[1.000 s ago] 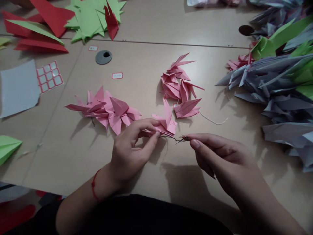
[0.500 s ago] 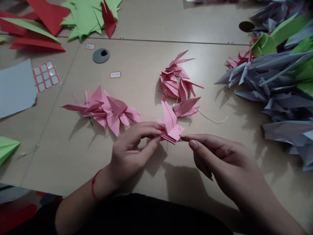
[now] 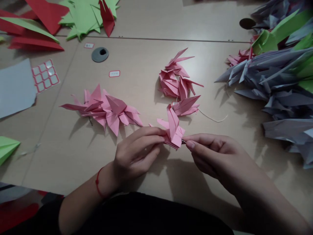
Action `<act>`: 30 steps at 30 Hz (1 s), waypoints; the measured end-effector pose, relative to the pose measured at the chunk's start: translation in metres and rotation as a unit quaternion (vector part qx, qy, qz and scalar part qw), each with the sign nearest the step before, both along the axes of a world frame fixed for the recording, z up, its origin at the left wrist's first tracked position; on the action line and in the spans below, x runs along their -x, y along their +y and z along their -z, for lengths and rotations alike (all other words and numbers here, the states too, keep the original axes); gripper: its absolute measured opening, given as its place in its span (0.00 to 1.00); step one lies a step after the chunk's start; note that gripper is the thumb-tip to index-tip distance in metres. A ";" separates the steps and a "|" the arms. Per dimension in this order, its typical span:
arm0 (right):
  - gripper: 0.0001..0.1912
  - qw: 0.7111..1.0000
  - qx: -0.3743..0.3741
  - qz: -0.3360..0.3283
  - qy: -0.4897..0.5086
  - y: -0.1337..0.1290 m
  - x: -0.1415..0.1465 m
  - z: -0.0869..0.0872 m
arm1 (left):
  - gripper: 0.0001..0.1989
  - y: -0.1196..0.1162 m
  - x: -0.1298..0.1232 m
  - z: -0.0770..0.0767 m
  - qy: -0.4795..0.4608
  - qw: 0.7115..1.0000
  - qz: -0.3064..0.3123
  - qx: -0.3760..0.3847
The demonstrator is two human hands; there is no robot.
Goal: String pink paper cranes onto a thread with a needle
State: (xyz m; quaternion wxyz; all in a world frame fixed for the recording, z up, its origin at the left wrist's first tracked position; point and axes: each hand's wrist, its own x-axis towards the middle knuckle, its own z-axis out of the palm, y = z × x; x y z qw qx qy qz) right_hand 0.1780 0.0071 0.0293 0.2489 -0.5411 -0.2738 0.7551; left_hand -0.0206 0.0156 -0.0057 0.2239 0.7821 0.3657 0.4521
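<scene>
And across it comes! The pink folded paper [image 3: 173,125] has slid rightward and a little nearer the body over the last second, and the dark stretch of wire [image 3: 183,141] that showed between the hands is down to a short bit at the paper's edge. The left hand [image 3: 138,151], red bracelet [image 3: 98,182] on the wrist, has edged right with it, fingers pinching the paper's left side. Opposite, the right hand [image 3: 215,155] has thumb and forefinger pressed together on the wire, just beside the paper's right edge.

So the paper sits between the two hands, wing upright, near the front of the table [image 3: 78,156]. Right behind it, a curl of pink pieces [image 3: 170,86]; whether they touch, I can't tell. A pale string [image 3: 211,118] trails off to the right. Over on the left lies a pink cluster [image 3: 114,116], and far right, a heap of grey folded paper [image 3: 278,71].
</scene>
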 end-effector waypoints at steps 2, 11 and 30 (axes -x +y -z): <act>0.13 1.000 0.008 0.002 -0.004 0.002 0.000 0.001 | 0.16 0.000 0.000 0.000 0.011 1.000 0.000 -0.010; 0.11 0.947 -0.221 -0.048 -0.228 -0.005 0.005 -0.003 | 0.20 -0.007 -0.004 0.008 -0.035 0.995 -0.007 0.092; 0.08 0.893 -0.362 -0.104 -0.246 -0.022 0.020 -0.004 | 0.14 -0.004 -0.016 0.006 0.015 0.994 -0.111 0.007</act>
